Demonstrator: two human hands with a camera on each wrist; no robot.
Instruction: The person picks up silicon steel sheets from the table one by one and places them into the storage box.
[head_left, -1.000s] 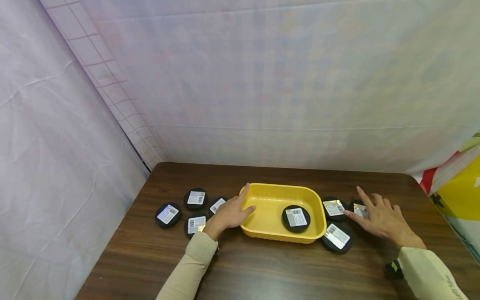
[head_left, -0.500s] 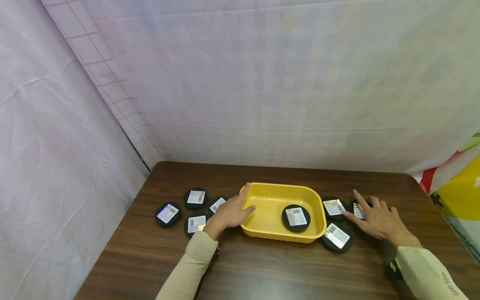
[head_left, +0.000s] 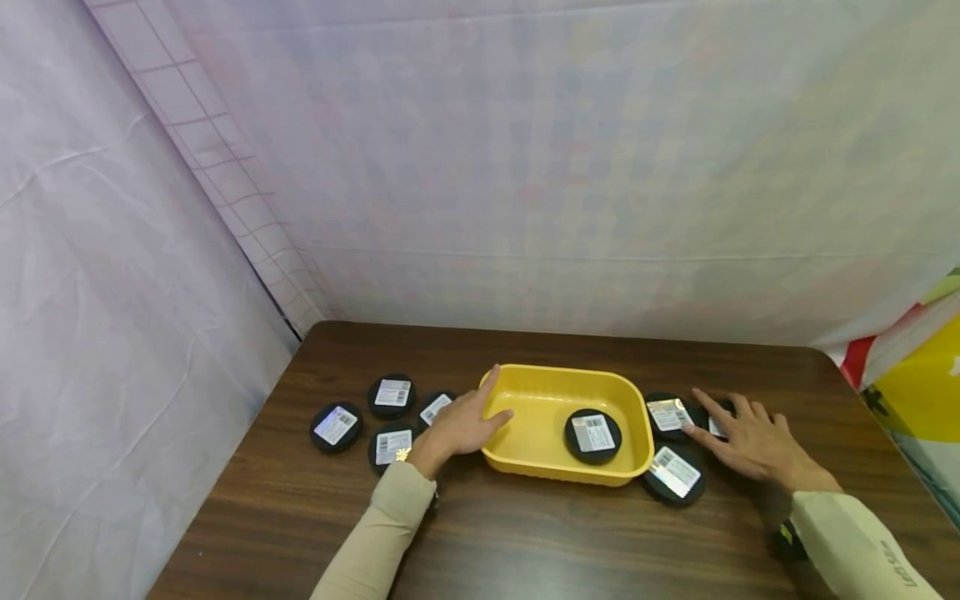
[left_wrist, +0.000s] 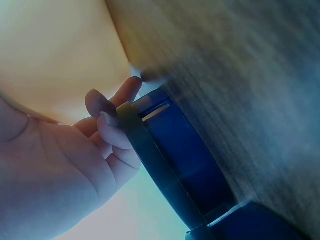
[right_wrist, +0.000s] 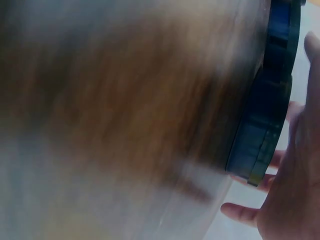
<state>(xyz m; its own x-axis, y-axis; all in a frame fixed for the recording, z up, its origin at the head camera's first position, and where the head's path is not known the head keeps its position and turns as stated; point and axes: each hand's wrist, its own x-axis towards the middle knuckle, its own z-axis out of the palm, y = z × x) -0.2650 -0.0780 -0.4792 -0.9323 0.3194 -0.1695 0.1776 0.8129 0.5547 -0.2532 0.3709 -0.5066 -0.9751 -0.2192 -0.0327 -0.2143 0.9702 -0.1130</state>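
Note:
A yellow plastic tray [head_left: 519,429] holds one black round tub with a white label [head_left: 592,436]. My left hand [head_left: 459,423] lies at its left rim, index finger straight along the edge and thumb over the inside. In the left wrist view, the other fingers of that hand [left_wrist: 60,170] bend loosely beside a black tub [left_wrist: 177,155]. My right hand [head_left: 759,446] spreads over another black tub [head_left: 716,427], partly hiding it, with the thumb reaching towards the neighbouring tub [head_left: 670,414]. In the right wrist view, fingers [right_wrist: 240,214] show around the tub's side [right_wrist: 260,130].
Several black tubs [head_left: 336,427] lie left of the tray, one partly behind the left hand. Another tub [head_left: 675,474] lies at the tray's right front corner. The brown wooden table [head_left: 525,533] meets a pale cloth [head_left: 525,208] behind. Yellow and red material [head_left: 926,367] stands at right.
My right hand has shifted slightly left and lower over the tub, its index finger moving nearer the neighbouring tub. The left hand and the tray have stayed in place.

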